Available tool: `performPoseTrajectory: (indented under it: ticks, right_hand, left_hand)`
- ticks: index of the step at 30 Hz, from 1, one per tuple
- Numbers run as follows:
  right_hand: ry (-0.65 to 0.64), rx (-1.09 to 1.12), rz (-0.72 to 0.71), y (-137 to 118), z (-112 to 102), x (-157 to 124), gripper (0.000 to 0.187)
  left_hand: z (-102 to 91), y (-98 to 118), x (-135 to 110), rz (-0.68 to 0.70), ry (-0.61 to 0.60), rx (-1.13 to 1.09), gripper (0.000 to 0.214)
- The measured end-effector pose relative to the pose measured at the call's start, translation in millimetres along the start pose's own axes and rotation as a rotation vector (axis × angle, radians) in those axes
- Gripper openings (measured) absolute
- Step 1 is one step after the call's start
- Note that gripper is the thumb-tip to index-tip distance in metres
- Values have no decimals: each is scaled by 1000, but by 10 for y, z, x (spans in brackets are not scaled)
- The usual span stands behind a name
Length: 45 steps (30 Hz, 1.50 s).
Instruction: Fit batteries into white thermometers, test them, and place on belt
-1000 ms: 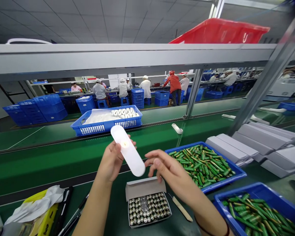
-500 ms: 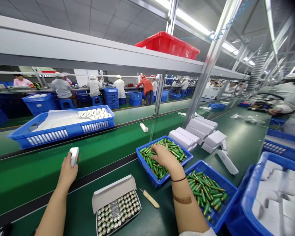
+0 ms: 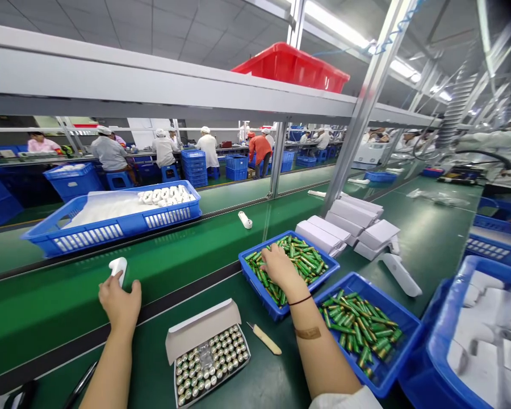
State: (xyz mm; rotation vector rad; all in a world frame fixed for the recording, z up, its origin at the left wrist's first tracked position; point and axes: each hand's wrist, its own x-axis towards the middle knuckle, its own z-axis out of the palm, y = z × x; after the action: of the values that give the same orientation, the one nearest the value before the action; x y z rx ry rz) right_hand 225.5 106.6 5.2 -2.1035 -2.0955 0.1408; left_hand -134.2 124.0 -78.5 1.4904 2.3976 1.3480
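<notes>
My left hand [image 3: 120, 301] is over the green conveyor belt, thumb and fingers spread. A white plastic device shell [image 3: 118, 267] lies on the belt just beyond its fingertips. My right hand [image 3: 277, 266] reaches into a blue tray [image 3: 272, 309] of green batteries [image 3: 306, 258]; its fingers are curled down among them and the tips are partly hidden. Beside my right forearm stands a second blue tray [image 3: 381, 383] with more green batteries. Between my arms sits an open white box [image 3: 202, 326] of upright batteries, with a pale-handled pointed tool [image 3: 266, 339] to its right.
Another white shell [image 3: 245, 220] lies farther along the belt. A blue crate [image 3: 89, 238] with white parts stands beyond it. White boxes [image 3: 351, 218] are piled behind the trays, and a blue bin [image 3: 436, 346] is at right. A metal post [image 3: 357, 108] rises behind the boxes.
My left hand has let go of the white shell, opened, and drawn back slightly. My right hand stays in the battery tray. The whole view has shifted a little.
</notes>
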Motion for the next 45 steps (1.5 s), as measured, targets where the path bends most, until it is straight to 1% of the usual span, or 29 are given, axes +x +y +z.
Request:
performPoseTrajectory:
  ticks: [3,7,10,13,15,17,19,20,22,23,26,28,30,32,33,35,37,39,40,42,45]
  right_hand:
    - [58,73,-23,9,34,4,7]
    - [190,281,-76,29,54,90,12]
    - [298,524,-87,45,14,169,13]
    - [344,808,-65,62,-84,163,18]
    - [355,984,-63,75,-171,116,25]
    - [381,1114,-58,89,-263,58,29]
    - [422,1296,-45,101,-352,-1,32]
    - [440,1406,-40,106,-393,-30,35]
    - [463,1613,-35,113,-466,-85,38]
    - [474,1681,-32,116,-496,-110,37]
    - [518,1745,-12,130,-562,-169,29]
    - [518,1750,-2,147,-586,-191,25]
    - [484,1731,-2,167,-597,-202,26]
    - [451,1712,-11,178,-601,-206,30]
    - [436,1714,-14,177,-603,-209,31]
    - [393,1741,-24,162,-610,-218,31]
    - [332,1760,-39,133,-626,-230,25]
    - [296,1749,-71,105,-648,-243,21]
    - [290,1738,-92,93,-660,-249,22]
    - [270,1731,-136,77,-682,-262,27]
    - [195,1748,-204,50,-706,-291,28]
  left_hand:
    - [32,0,-12,-9,51,65,51]
    - [81,-42,-7,30,49,147,44]
    - [92,-75,-12,62,15,187,41]
    - [67,-61,-57,94,-33,201,39]
    - [58,-12,-71,115,-68,204,38]
    - [86,88,-37,153,-126,204,37]
    - [173,266,48,228,-228,201,33]
    - [241,387,104,279,-297,201,31]
    - [426,688,220,395,-459,209,28]
    - [540,859,272,454,-547,219,28]
    - [947,1397,365,600,-792,271,31]
    - [1239,1728,367,651,-895,314,31]
    - [1510,1998,335,665,-926,349,34]
    - [1734,2187,289,649,-910,367,37]
    - [1822,2247,269,632,-896,369,37]
    - [1943,2301,246,581,-870,367,36]
    - [1986,2284,254,520,-848,355,34]
    - [1952,2223,295,458,-834,328,33]
    - [1906,2186,326,430,-832,306,33]
    - [1762,2115,401,382,-835,236,32]
    - [1421,2035,495,333,-817,60,30]
